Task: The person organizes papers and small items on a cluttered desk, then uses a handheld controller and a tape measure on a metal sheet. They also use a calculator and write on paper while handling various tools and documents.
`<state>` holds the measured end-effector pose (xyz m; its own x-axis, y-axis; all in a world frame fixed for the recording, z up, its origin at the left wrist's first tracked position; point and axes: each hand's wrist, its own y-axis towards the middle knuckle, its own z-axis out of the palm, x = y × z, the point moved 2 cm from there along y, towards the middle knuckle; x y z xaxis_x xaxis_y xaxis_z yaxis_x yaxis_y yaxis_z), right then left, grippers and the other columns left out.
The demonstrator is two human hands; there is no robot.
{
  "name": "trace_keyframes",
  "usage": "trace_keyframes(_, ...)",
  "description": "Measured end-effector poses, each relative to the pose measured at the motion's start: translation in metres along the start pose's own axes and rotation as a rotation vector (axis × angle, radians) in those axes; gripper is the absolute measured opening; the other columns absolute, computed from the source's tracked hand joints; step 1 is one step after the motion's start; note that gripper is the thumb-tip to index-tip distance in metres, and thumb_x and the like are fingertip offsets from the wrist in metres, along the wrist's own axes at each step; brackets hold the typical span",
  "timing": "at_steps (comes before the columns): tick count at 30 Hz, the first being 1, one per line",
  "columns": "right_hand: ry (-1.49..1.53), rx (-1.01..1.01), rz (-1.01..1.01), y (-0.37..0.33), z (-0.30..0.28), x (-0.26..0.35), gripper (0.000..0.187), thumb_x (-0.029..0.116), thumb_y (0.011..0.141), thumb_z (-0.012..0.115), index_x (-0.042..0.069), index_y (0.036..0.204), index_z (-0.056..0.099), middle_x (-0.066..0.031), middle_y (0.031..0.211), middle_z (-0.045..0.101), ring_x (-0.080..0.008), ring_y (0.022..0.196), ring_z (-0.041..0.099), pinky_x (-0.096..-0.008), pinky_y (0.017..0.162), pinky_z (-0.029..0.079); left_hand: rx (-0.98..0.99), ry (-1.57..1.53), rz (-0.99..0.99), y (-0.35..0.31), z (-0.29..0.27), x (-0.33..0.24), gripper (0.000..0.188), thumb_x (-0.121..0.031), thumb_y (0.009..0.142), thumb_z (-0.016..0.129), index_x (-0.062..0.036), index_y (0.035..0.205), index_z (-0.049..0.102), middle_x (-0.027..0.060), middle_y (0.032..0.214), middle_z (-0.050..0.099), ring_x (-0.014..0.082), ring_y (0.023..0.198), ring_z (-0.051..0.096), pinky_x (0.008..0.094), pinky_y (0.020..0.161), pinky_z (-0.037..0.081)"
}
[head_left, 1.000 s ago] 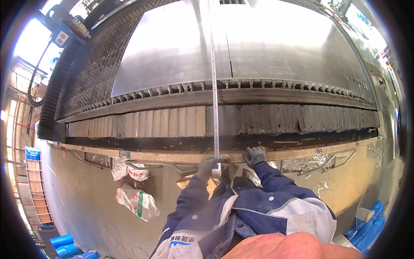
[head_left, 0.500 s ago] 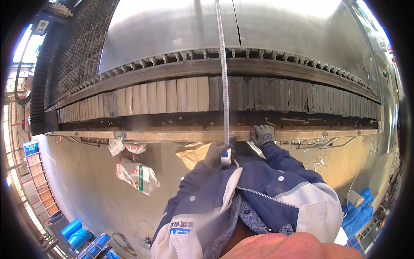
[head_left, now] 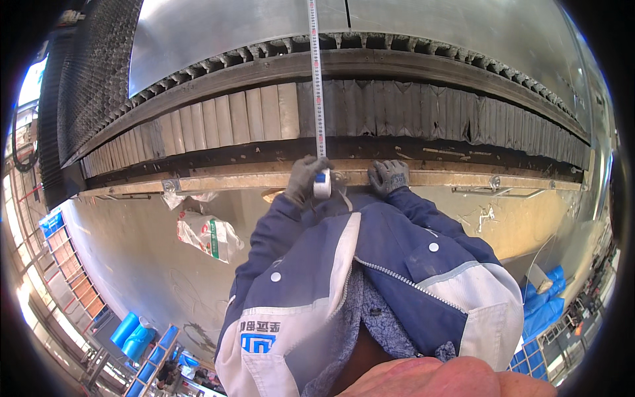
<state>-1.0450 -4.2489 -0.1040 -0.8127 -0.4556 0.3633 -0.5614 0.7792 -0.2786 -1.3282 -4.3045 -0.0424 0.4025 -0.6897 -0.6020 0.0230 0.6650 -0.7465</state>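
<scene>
My left hand [head_left: 304,176], in a grey work glove, grips a white tape measure [head_left: 322,187] with a blue patch at the near rail. From its case the pulled-out blade [head_left: 317,86] runs straight away from me, across the dark trough and pleated cover, onto a large metal sheet [head_left: 417,23]. My right hand [head_left: 389,176], also gloved, is closed over the tan front rail [head_left: 436,178], to the right of the tape measure. Its fingers curl over the rail's far side. Beyond the top edge the blade's far end is out of view.
A pleated bellows cover [head_left: 264,112] spans the machine's front, behind the dark trough. Jagged support slats [head_left: 231,56] stick out under the sheet. A white and green sack [head_left: 210,236] lies on the floor at left. Blue wrapped rolls [head_left: 135,337] stand at lower left.
My left hand and the tape measure have moved forward, up to the rail. My right hand stays on the rail. The whole view has shifted, so the machine sits higher in it.
</scene>
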Motion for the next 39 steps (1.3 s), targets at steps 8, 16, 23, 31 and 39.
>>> trace_keyframes(8, -0.033, 0.046, 0.026, 0.005, -0.001, -0.001, 0.048, 0.050, 0.091, 0.062, 0.015, 0.123, 0.071, -0.0101, 0.116, 0.072, -0.0314, 0.110, 0.065, -0.0501, 0.105, 0.041, 0.011, 0.075, 0.039, 0.043, -0.001, -0.050, 0.041, -0.035, 0.103, 0.061, 0.0048, 0.108, 0.069, 0.0140, 0.085, 0.074, 0.0188, 0.072, 0.073, 0.0298, 0.065, 0.060)
trace_keyframes(16, -0.057, 0.135, 0.098, 0.007, -0.004, 0.005, 0.052, 0.053, 0.091, 0.060, 0.016, 0.127, 0.070, -0.0106, 0.120, 0.071, -0.0312, 0.116, 0.063, -0.0506, 0.107, 0.039, 0.131, 0.318, 0.311, 0.076, -0.011, -0.079, 0.027, -0.022, 0.102, 0.059, 0.0006, 0.108, 0.071, 0.0099, 0.089, 0.073, 0.0156, 0.078, 0.073, 0.0284, 0.067, 0.060)
trace_keyframes(23, -0.083, 0.115, 0.138, 0.010, -0.005, 0.011, 0.051, 0.051, 0.088, 0.063, 0.016, 0.125, 0.070, -0.0100, 0.114, 0.071, -0.0302, 0.113, 0.063, -0.0504, 0.104, 0.040, 0.172, 0.282, 0.154, 0.094, -0.022, -0.100, 0.026, -0.022, 0.098, 0.068, -0.0063, 0.119, 0.067, 0.0068, 0.094, 0.071, 0.0162, 0.077, 0.071, 0.0295, 0.069, 0.061)
trace_keyframes(31, -0.128, 0.140, 0.207, 0.010, 0.003, 0.010, 0.054, 0.053, 0.086, 0.065, 0.014, 0.124, 0.070, -0.0103, 0.113, 0.071, -0.0296, 0.112, 0.063, -0.0489, 0.101, 0.042, 0.161, 0.079, 0.067, 0.125, -0.041, -0.149, 0.040, -0.028, 0.097, 0.072, 0.0011, 0.123, 0.065, 0.0109, 0.096, 0.074, 0.0147, 0.084, 0.073, 0.0297, 0.071, 0.061)
trace_keyframes(39, 0.088, -0.211, 0.203, 0.043, -0.003, 0.022, 0.026, 0.027, 0.087, 0.070, 0.010, 0.107, 0.073, -0.0148, 0.098, 0.071, -0.0363, 0.093, 0.065, -0.0481, 0.085, 0.049, 0.041, 0.121, 0.336, 0.156, -0.096, -0.184, 0.031, -0.020, 0.098, 0.070, 0.0036, 0.117, 0.069, 0.0113, 0.101, 0.075, 0.0180, 0.084, 0.072, 0.0319, 0.073, 0.062)
